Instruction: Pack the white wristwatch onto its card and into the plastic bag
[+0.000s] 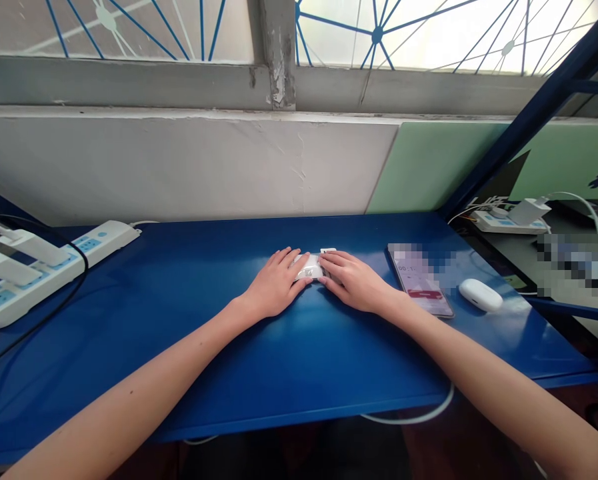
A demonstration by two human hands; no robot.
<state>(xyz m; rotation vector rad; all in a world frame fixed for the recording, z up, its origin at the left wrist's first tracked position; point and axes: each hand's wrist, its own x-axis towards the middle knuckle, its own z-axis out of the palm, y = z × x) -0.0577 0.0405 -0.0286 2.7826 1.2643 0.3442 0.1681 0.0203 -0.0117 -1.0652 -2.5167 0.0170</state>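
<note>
A small white packet (309,268) with a shiny, clear-looking surface lies on the blue desk (299,360), partly covered from both sides. My left hand (277,283) rests palm down at its left end, thumb at the near edge and fingers reaching over the far side. At the right end, my right hand (353,280) holds it in the same way, its fingers bent over a darker part. A little white tab shows just beyond the right fingertips. What exactly the packet contains is hidden.
A phone (421,283) with its screen lit and a white earbud case (481,295) lie to the right. White power strips with plugs (53,267) and a black cable stand at the left. A wall backs the desk; a blue metal frame (523,127) rises at the right.
</note>
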